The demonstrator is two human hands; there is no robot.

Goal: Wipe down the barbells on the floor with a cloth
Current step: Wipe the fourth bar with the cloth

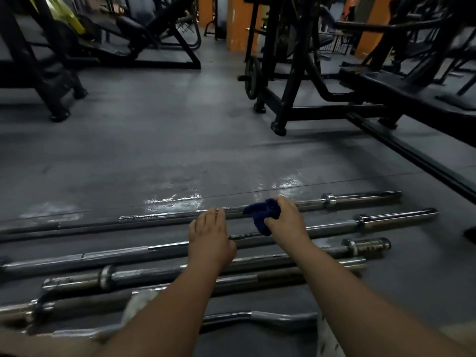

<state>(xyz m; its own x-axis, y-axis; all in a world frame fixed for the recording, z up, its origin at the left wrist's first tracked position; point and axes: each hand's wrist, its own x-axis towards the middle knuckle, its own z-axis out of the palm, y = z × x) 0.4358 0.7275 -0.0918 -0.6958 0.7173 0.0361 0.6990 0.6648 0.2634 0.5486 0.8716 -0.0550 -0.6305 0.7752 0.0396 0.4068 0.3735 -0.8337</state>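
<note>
Wiping is under way on the farthest barbell (180, 217), the outermost of several steel bars laid side by side on the grey rubber floor (180, 150) of a gym. A crumpled blue cloth (264, 216) is gripped in the right hand (286, 220), fingers curled round it, and is pressed against that bar's shaft just inside its right collar (328, 199). The left hand (210, 238) is laid flat beside the cloth, fingers straight and spread, their tips reaching the same shaft while the palm hangs over the second barbell (334, 226), which lies just nearer than the first. Nearer still, three more bars can be seen, among them a curl bar (257, 318) close to the person's knees. Beyond the farthest barbell, a black bench frame (322, 109) stands well apart. The bars are judged heavy and rigid, liable to roll on the smooth floor, so each is best steadied on its bare shaft; the cloth, soft and light, is best wrapped round the steel and drawn along it.
</note>
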